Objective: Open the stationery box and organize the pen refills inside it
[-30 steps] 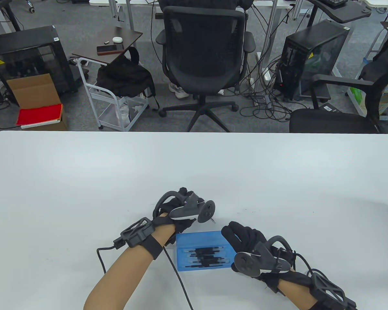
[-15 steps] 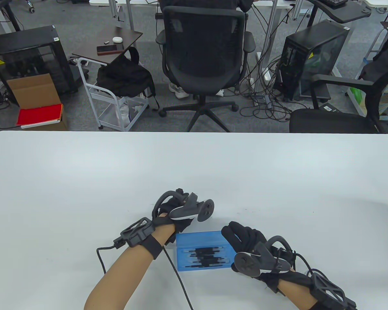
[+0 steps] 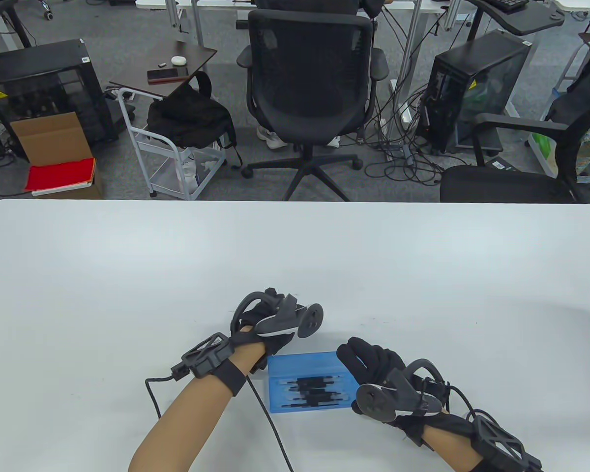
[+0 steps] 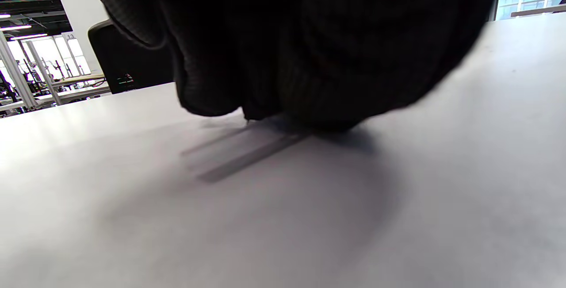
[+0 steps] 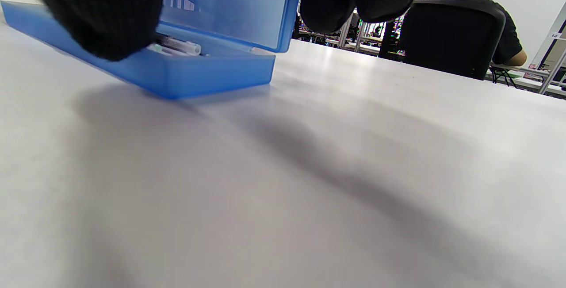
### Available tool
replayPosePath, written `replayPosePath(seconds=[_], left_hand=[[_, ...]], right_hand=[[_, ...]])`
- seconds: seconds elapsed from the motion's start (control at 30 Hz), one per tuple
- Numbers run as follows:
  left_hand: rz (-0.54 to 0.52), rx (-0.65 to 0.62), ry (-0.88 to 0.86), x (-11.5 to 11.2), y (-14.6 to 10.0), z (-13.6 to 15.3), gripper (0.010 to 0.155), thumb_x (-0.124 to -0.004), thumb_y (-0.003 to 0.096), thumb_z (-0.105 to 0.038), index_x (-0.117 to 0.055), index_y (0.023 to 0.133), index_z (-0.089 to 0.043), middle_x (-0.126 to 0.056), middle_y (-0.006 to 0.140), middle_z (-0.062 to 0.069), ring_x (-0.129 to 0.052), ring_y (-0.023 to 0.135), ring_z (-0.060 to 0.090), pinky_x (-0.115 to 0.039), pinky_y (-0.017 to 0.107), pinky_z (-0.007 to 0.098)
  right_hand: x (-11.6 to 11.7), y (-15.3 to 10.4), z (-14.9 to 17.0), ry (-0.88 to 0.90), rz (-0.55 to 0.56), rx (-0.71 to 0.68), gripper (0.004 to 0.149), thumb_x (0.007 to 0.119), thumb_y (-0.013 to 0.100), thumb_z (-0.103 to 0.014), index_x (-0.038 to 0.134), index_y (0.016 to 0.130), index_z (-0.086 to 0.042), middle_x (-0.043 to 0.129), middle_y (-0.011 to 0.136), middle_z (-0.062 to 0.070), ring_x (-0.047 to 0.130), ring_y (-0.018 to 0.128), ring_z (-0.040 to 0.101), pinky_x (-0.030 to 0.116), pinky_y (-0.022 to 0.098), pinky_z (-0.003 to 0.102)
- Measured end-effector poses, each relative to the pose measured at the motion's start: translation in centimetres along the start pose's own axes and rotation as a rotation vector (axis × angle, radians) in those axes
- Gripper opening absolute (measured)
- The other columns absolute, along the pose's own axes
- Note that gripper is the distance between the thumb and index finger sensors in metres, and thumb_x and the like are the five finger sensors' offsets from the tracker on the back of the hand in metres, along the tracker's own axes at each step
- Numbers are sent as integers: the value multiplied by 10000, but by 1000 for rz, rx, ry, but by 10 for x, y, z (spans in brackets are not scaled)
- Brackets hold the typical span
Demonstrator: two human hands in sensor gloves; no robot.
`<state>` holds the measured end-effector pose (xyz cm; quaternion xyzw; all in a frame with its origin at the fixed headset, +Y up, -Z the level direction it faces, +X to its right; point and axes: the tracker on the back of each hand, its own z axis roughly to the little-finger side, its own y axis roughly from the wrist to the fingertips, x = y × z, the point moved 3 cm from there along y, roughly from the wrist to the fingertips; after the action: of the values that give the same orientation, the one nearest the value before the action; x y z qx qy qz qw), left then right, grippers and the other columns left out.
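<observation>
My right hand [image 3: 373,361] props the lid [image 5: 230,5] up, fingers around its edge. My left hand [image 3: 268,324] is curled; can't tell if it's got a refill. Keep the box [image 3: 307,383] steady and lay refills [image 3: 314,391] parallel.

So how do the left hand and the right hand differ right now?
The right hand is at the blue stationery box, fingers at its raised lid; the left hand sits beyond the box, fingertips down on the bare table. What the left hand pinches, if anything, is hidden. Both wear black gloves and trackers.
</observation>
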<state>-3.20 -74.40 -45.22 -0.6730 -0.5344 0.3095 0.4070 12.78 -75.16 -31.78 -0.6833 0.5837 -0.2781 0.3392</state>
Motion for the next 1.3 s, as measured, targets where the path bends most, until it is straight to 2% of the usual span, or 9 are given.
replayPosePath(seconds=[0.2,0.4,0.63,0.77,0.93,1.07,1.3], left_hand=[[-66,44,-50,23,-13,10,572,-997,363,-321,-862,910,-218,-1075,743,-39,-1058,770,259,-684,801,576],[-151,28,-33,50,-37,11,568,-993,368,-322,-862,909,-211,-1071,745,-31,-1054,770,268,-690,790,582],[-281,-1,-19,89,-82,5,565,-988,374,-321,-859,912,-206,-1065,749,-24,-1049,771,275,-693,778,590],[-329,-41,12,103,-109,-14,561,-989,373,-322,-862,907,-206,-1067,746,-23,-1051,766,277,-697,774,591],[-340,-125,55,102,-135,-47,555,-986,375,-324,-865,904,-206,-1066,747,-22,-1053,762,277,-699,772,591],[-326,-192,80,85,-149,-79,553,-986,374,-326,-866,901,-210,-1067,745,-27,-1055,763,275,-701,771,590],[-292,-217,151,59,-149,-110,553,-986,372,-332,-866,899,-216,-1068,743,-34,-1056,763,266,-704,770,585]], right_hand=[[0,0,0,0,0,-1,1132,812,442,-538,-4,1123,-152,183,1223,273,615,1055,473,596,779,615],[0,0,0,1,0,-1,1131,812,442,-537,-3,1123,-150,182,1223,273,616,1054,474,595,779,615],[0,0,0,-1,1,-1,1129,812,442,-538,-2,1123,-152,182,1223,272,619,1053,474,597,778,614],[0,0,0,-1,2,-2,1129,811,441,-539,-1,1123,-151,182,1223,273,620,1052,473,596,779,613],[0,0,0,2,3,-3,1130,811,442,-539,-3,1123,-151,181,1223,271,620,1051,473,596,778,615],[0,0,1,6,4,-7,1129,809,443,-539,-8,1122,-155,177,1224,266,622,1050,472,598,777,614],[0,-1,1,1,5,-7,1126,809,445,-537,-6,1122,-153,180,1223,267,623,1051,471,600,776,613]])
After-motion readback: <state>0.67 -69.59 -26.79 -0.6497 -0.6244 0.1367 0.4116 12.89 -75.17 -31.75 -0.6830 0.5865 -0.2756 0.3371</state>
